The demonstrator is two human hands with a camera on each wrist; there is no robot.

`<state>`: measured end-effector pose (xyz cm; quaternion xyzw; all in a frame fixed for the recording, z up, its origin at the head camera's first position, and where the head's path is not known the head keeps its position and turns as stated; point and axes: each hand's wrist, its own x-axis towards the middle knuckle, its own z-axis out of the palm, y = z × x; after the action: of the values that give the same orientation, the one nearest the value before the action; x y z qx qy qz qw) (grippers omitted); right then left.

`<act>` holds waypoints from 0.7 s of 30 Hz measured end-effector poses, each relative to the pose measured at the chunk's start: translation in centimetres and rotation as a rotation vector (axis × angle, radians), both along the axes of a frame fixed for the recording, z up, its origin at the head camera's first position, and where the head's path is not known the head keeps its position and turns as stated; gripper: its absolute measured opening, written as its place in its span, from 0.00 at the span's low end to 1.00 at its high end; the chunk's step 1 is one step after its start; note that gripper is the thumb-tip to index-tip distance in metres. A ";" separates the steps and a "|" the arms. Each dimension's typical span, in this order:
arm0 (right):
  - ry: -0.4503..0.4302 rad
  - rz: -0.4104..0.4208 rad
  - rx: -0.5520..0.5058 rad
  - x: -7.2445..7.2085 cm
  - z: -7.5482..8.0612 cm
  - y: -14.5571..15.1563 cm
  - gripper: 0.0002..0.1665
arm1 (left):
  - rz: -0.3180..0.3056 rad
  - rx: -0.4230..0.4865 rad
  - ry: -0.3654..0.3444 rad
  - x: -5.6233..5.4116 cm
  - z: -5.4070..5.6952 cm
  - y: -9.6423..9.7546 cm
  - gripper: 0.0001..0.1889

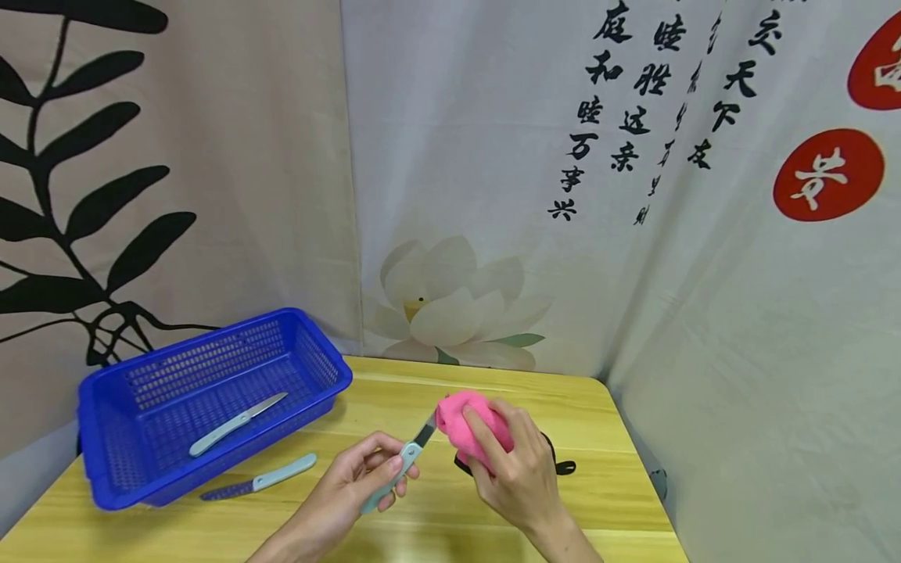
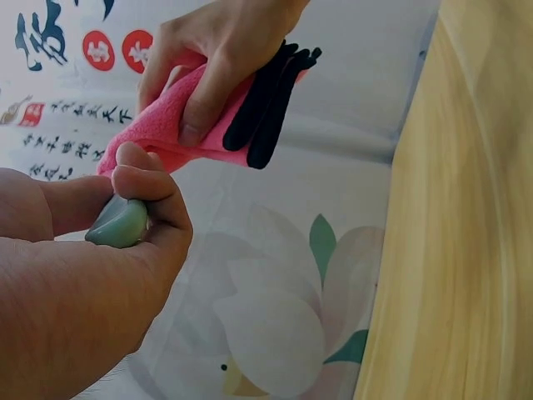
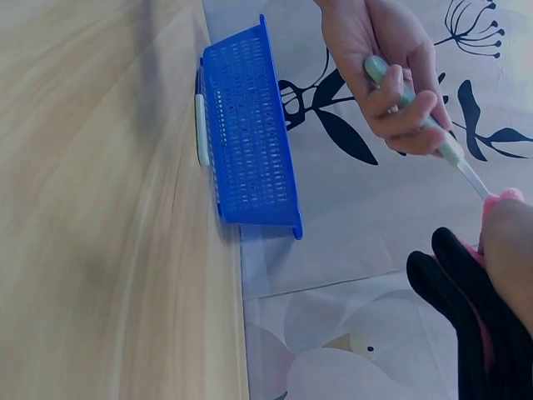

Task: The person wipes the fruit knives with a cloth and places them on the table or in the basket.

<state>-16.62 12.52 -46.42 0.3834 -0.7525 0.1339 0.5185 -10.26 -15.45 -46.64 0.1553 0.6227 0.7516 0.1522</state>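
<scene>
My left hand (image 1: pixel 345 481) grips the pale green handle of a small knife (image 1: pixel 391 480), its blade pointing up and to the right. In my right hand (image 1: pixel 522 467) is a bunched pink cloth (image 1: pixel 464 418) with black edging (image 3: pixel 454 304). The cloth meets the blade near its tip, and the tip itself is hidden. From the left wrist view, the butt of the knife handle (image 2: pixel 122 223) shows in the left fist, below the cloth (image 2: pixel 158 125). The right wrist view shows the blade (image 3: pixel 475 179) running into the pink cloth.
A blue plastic basket (image 1: pixel 218 363) stands at the table's left, with one knife (image 1: pixel 235 426) lying in it. In front of the basket, another knife (image 1: pixel 285 472) with a dark patterned blade lies on the wooden table (image 1: pixel 591 508). Printed fabric (image 1: pixel 479 180) hangs behind.
</scene>
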 end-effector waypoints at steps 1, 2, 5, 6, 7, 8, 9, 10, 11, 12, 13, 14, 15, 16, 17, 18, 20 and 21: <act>-0.007 -0.002 -0.006 -0.1 0.0 0.1 0.23 | -0.005 0.000 0.003 0.0 0.0 -0.1 0.16; -0.014 -0.003 -0.013 -0.1 0.1 0.2 0.24 | -0.009 0.000 0.007 0.1 0.0 -0.1 0.16; -0.019 -0.003 -0.033 -0.2 0.2 0.4 0.24 | -0.026 0.003 0.019 0.2 0.0 -0.3 0.16; -0.017 -0.001 -0.040 -0.3 0.3 0.4 0.24 | -0.033 0.003 0.021 0.2 0.0 -0.3 0.16; -0.015 -0.002 -0.046 -0.3 0.4 0.5 0.24 | -0.039 0.002 0.023 0.2 0.0 -0.4 0.15; -0.013 -0.003 -0.052 -0.4 0.4 0.6 0.24 | -0.044 0.002 0.025 0.3 0.0 -0.5 0.15; -0.011 -0.003 -0.058 -0.4 0.5 0.6 0.23 | -0.049 0.000 0.022 0.3 0.0 -0.5 0.16; -0.013 -0.007 -0.063 -0.5 0.5 0.6 0.24 | -0.056 -0.002 0.019 0.4 0.0 -0.6 0.15; -0.015 -0.008 -0.069 -0.5 0.6 0.7 0.24 | -0.067 -0.004 0.022 0.4 0.0 -0.7 0.15; -0.021 -0.012 -0.073 -0.5 0.6 0.7 0.24 | -0.080 -0.005 0.026 0.5 0.0 -0.8 0.15; -0.022 -0.014 -0.079 -0.6 0.7 0.7 0.24 | -0.092 -0.006 0.032 0.5 0.0 -0.9 0.15; -0.024 -0.017 -0.085 -0.6 0.7 0.7 0.24 | -0.103 -0.007 0.039 0.6 0.0 -1.0 0.15; -0.026 -0.019 -0.089 -0.6 0.7 0.7 0.24 | -0.114 -0.007 0.046 0.7 0.0 -1.1 0.16; -0.028 -0.020 -0.092 -0.6 0.8 0.7 0.24 | -0.123 -0.007 0.059 0.7 0.0 -1.2 0.16; -0.030 -0.021 -0.096 -0.6 0.8 0.7 0.25 | -0.128 -0.006 0.070 0.8 0.0 -1.3 0.17; -0.033 -0.022 -0.098 -0.6 0.7 0.7 0.25 | -0.128 -0.006 0.075 0.9 0.0 -1.4 0.17; -0.046 -0.021 -0.101 -0.6 0.7 0.7 0.24 | -0.122 -0.011 0.086 1.0 0.1 -1.7 0.18; -0.053 -0.020 -0.102 -0.6 0.6 0.7 0.24 | -0.116 -0.016 0.089 1.0 0.2 -1.8 0.18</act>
<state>-17.20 13.21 -45.82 0.3453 -0.7620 0.1771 0.5184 -9.24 -17.27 -46.49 0.2234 0.6248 0.7288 0.1689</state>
